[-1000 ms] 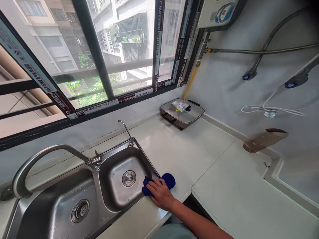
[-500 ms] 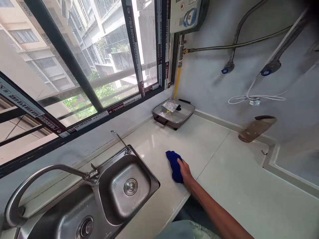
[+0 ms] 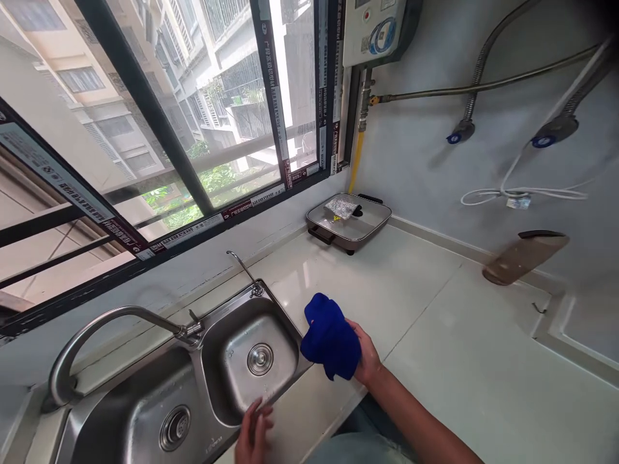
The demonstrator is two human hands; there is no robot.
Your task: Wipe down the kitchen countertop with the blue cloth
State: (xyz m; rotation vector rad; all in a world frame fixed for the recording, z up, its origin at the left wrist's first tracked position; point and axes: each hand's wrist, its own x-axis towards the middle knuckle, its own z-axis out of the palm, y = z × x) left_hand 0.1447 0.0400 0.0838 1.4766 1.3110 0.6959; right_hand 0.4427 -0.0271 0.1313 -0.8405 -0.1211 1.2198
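Observation:
A blue cloth (image 3: pixel 331 338) is held up in my right hand (image 3: pixel 366 357), bunched loosely over the counter beside the sink's right rim. The cloth covers most of my fingers. My left hand (image 3: pixel 254 428) hangs at the sink's front edge with its fingers apart and nothing in them. It is apart from the cloth. Below and to the left lies the double steel sink (image 3: pixel 207 393), each basin with a round drain strainer.
An electric pan with a glass lid (image 3: pixel 351 222) stands at the back corner, a foil packet (image 3: pixel 342 207) on top. A curved faucet (image 3: pixel 116 316) and a small thin tap (image 3: pixel 244 267) rise behind the sink. Pipes (image 3: pixel 469 122) and a coiled white cable (image 3: pixel 512 195) are on the wall.
My right hand has lifted the blue cloth off the counter and shifted it left toward the sink. My left hand has come into view at the bottom. The camera view has shifted slightly.

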